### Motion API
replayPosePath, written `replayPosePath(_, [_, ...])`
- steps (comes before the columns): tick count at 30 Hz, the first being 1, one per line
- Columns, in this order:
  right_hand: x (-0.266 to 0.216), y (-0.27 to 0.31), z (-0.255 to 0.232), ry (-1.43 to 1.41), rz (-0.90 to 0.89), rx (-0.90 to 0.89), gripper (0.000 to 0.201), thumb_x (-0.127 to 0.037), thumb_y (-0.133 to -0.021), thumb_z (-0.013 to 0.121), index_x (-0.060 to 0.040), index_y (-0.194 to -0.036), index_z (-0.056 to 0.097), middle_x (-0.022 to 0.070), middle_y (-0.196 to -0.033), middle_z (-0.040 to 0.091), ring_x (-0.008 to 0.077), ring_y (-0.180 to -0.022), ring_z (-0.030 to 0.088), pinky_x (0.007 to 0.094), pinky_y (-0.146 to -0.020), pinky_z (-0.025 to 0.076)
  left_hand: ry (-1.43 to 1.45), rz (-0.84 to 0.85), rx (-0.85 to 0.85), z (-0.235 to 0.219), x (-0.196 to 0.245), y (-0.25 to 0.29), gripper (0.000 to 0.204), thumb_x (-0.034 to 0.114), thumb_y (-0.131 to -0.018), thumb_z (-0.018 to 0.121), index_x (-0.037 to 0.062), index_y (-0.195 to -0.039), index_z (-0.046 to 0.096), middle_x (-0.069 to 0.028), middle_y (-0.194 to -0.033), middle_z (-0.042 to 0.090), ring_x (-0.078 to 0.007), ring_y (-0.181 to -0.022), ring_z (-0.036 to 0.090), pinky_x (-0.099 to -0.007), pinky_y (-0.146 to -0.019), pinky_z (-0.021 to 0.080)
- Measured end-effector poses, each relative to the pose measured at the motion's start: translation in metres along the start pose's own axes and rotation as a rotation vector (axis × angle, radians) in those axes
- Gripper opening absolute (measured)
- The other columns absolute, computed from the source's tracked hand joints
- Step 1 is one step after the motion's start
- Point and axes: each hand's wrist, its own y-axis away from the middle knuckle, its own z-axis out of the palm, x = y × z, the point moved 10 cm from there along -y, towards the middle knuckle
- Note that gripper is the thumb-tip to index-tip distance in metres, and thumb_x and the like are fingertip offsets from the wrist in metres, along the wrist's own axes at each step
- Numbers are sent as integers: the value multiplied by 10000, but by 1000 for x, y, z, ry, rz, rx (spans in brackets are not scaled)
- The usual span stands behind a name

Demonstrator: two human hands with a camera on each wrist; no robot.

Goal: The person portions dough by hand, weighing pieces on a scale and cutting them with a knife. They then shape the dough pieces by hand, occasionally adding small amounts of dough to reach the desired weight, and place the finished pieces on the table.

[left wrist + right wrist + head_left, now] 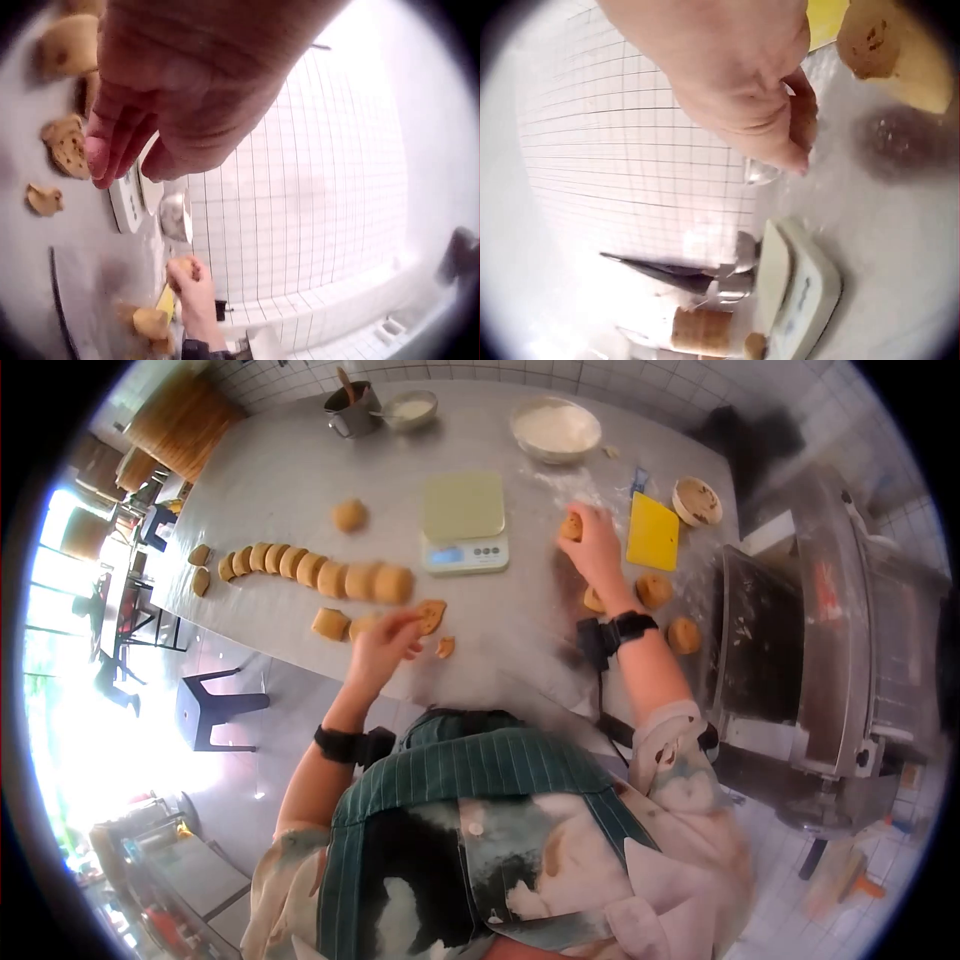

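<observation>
In the head view the right hand (pixel 597 550) grips a small dough piece (pixel 570 527), right of the scale (pixel 466 520). The right wrist view has this dough (pixel 804 124) between the thumb and fingers of the hand (pixel 742 82), partly hidden. Beside an irregular flat dough piece (pixel 432 617) is the left hand (pixel 378 653), fingers loosely bent. From the left wrist, the hand (pixel 180 97) shows nothing in its fingers, close to the speckled flat piece (pixel 69 146); a scrap (pixel 45 200) lies nearby. A curved row of dough pieces (pixel 290 562) stretches left.
A lone dough ball (pixel 350 515) lies left of the scale. Toward the back are a flour bowl (pixel 556 432), a smaller bowl (pixel 410 410) and a metal jug (pixel 350 412). On the right are a yellow scraper (pixel 653 531), a bowl of brown filling (pixel 697 502) and more dough (pixel 655 591).
</observation>
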Motion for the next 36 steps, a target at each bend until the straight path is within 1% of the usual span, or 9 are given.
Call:
replayPosePath(4, [37,-3,34,176,10,-399,594,-178,-657,763,-119,-1213,563,146,-1148,571,332,-1115,522,413,-916,460,101,-116,169,-44,-31,27,260,172,-927,581,1,-1121,601,-69,-917,643,-138,-775,646,-245,-666,515])
replayPosePath(7, [28,-7,12,75,-130,-383,629,-178,-671,756,-151,-1261,540,151,-1181,559,325,-1098,545,401,-907,470,139,-183,293,-68,-52,48,258,164,-922,577,2,-1120,610,-69,-908,649,-146,-766,650,-244,-666,515])
replayPosePath(11, [35,-1,-14,-20,24,-392,493,-194,-718,722,-141,-1193,603,156,-1131,609,324,-984,602,374,-839,491,157,-231,379,-80,-55,61,269,183,-919,587,9,-1121,616,-69,-914,652,-147,-779,652,-243,-673,513])
replayPosePath(16, [41,15,-8,305,176,-491,194,-208,-739,667,-85,-881,717,153,-848,680,321,-838,647,400,-740,515,134,-202,377,-73,-39,51,272,184,-913,594,1,-1112,616,-68,-925,654,-143,-773,648,-249,-683,508])
replayPosePath(20, [51,16,8,477,232,-616,197,-224,-713,685,-74,-834,724,154,-888,692,326,-853,659,400,-717,528,74,-127,314,-62,-37,40,266,175,-907,597,-15,-1093,614,-64,-920,652,-146,-776,648,-254,-683,504])
replayPosePath(22, [53,16,9,576,329,-684,337,-265,-642,749,-72,-918,725,161,-878,688,321,-833,657,393,-701,523,56,-108,299,-60,-37,39,262,171,-905,596,-20,-1084,614,-63,-916,651,-148,-777,650,-254,-681,504])
replayPosePath(25, [51,12,17,648,292,-680,334,-267,-628,760,-39,-869,721,175,-893,686,333,-862,657,387,-723,528,25,-130,307,-61,-38,42,253,159,-907,586,-24,-1079,620,-66,-908,650,-150,-776,651,-256,-679,505])
replayPosePath(32, [52,20,17,589,298,-685,284,-192,-647,748,-31,-879,716,161,-926,694,323,-895,663,378,-733,537,87,-113,368,-77,-47,54,256,154,-911,584,-18,-1096,618,-70,-912,650,-145,-776,650,-255,-676,509])
replayPosePath(36, [76,15,22,439,135,-586,341,-343,-710,623,-22,-800,690,223,-834,656,364,-806,643,429,-680,504,100,-113,377,-85,-66,58,242,152,-920,579,-6,-1098,623,-69,-896,653,-142,-745,653,-256,-651,518])
